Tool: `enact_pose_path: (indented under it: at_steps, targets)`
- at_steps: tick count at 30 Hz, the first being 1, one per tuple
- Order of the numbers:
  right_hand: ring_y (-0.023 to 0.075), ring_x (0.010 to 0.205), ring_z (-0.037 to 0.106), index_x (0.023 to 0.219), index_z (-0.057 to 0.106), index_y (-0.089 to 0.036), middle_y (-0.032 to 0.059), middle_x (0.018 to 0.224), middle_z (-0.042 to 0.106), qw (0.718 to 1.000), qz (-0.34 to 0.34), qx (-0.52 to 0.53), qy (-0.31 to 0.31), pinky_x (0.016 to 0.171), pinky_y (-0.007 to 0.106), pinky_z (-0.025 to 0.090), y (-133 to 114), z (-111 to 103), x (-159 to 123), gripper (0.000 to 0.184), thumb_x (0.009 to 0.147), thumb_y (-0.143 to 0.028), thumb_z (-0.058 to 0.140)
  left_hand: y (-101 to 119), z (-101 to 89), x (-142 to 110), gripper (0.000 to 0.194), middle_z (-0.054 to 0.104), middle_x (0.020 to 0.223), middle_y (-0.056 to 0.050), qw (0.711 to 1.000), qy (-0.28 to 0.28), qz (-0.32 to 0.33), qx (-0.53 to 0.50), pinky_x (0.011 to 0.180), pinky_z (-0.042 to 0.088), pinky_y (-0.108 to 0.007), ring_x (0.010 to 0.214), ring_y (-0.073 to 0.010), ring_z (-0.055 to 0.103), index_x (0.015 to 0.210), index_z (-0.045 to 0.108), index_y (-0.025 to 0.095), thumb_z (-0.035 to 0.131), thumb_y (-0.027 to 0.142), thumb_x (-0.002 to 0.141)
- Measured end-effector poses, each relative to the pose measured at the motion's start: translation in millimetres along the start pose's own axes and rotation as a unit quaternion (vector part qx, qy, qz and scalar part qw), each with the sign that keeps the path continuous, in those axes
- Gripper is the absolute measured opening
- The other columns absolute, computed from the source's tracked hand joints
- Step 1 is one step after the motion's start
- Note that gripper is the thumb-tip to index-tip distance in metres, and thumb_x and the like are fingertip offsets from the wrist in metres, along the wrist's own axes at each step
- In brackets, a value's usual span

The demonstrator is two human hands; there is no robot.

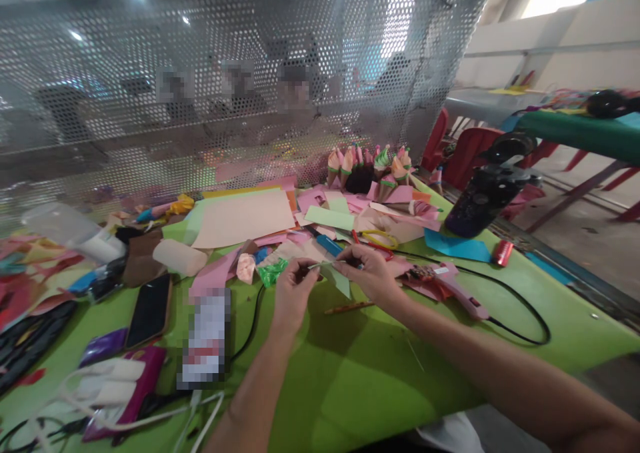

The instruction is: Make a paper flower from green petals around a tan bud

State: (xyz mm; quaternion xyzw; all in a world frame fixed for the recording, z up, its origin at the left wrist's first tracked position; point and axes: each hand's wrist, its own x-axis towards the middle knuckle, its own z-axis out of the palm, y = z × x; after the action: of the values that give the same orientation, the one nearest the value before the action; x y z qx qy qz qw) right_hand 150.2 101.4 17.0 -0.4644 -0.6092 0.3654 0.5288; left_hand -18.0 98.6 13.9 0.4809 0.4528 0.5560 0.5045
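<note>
One green table [400, 386] spans the near scene. Far and left of centre lies a large cream sheet [245, 218]; a dark bottle [485, 200] stands far right. Nearer, on the right, rests a pink glue gun [463, 292]. At centre, the left hand [294, 290] and right hand [373, 276] pinch a pale green paper piece [341, 281] between their fingertips, above a slim pencil [349, 308].

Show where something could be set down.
Green tabletop lies bare between the two forearms, nearer the camera than the thin brown stick, save pale strands. Another patch lies right of the looped black cable, with one small pale bit. Crowded: the back, around the rectangular cream paper sheet; the left, around the black smartphone and white chargers.
</note>
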Motion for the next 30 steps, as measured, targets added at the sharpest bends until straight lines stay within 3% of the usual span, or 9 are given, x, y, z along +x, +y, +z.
enact_pose_path:
  at_steps: [13,30]
  targets:
    - [0.0150,0.064,0.055,0.075,0.067,-0.019,-0.0002,0.066,0.063,1.000,-0.014,-0.016,-0.001,0.058,0.026,0.042,-2.0,1.5,-2.0,0.012,0.077,-0.031,0.067,5.4,4.6,-3.1,0.019,0.067,0.069,0.001,0.999,-0.007,-0.036,-0.010,0.067,0.050,-0.023,0.065,-0.0112,0.061,0.077,0.069,0.016,0.078,0.027,0.064]
    - [0.0160,0.065,0.056,0.077,0.069,-0.019,0.0010,0.069,0.064,1.000,-0.003,0.003,-0.013,0.059,0.026,0.043,-2.5,1.0,-1.9,0.016,0.077,-0.034,0.069,1.0,2.7,-2.2,0.018,0.068,0.070,0.001,1.000,-0.002,-0.025,-0.005,0.066,0.050,-0.021,0.065,-0.0104,0.061,0.079,0.070,0.016,0.077,0.028,0.067]
